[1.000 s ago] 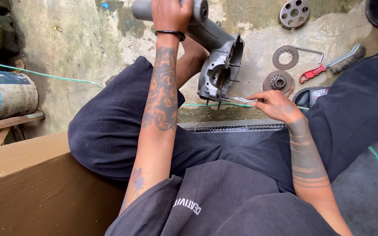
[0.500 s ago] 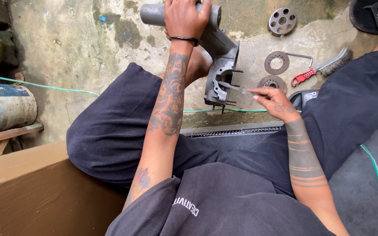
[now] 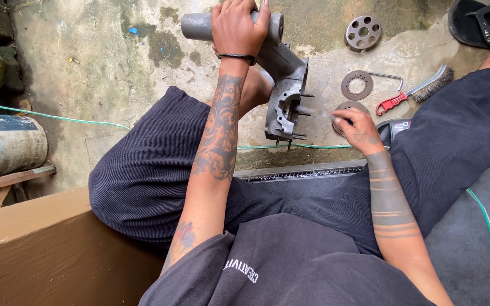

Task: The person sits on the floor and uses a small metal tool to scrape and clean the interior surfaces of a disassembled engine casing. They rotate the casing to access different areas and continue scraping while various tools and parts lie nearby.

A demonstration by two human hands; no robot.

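Against the grey metal housing (image 3: 283, 99) propped on concrete between our knees, we clamp its tube end with our left hand (image 3: 237, 25), right hand (image 3: 357, 123) pinching a thin tool at its open studded face, apparently cleaning; steadiness needed next.

dark label on pale cylinder tank (image 3: 7, 144), far left

left hand (image 3: 238, 25) gripping housing (image 3: 282, 85) (grey), right hand (image 3: 357, 127) probing
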